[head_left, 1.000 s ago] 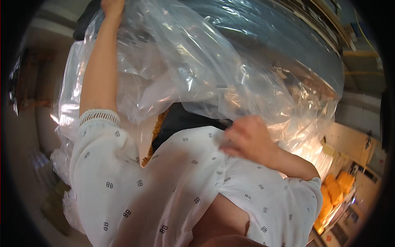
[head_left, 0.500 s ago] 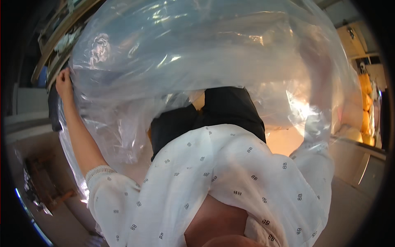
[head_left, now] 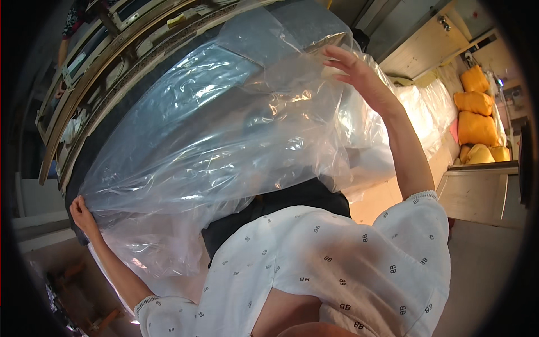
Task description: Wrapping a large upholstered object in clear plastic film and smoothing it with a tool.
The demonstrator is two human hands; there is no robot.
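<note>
A large sheet or bag of clear plastic film spreads in front of me, wrinkled and shiny, over a dark surface. Its near edge droops across my dark trousers. At its left corner, my left hand is closed in a pinch on the film. My right hand is raised over the film's far right part, fingers stretched and apart, holding nothing. Whether its fingertips touch the film I cannot tell.
Long wooden-edged rails run along the far left, with another person's arm beyond them. Bunched clear plastic lies to the right. Yellow-orange bundles are stacked at far right, near a pale cabinet.
The film was ballooned up high and has sunk flatter. My left hand has come lower and nearer with its corner. My right arm, earlier behind the film, is now in front of it.
</note>
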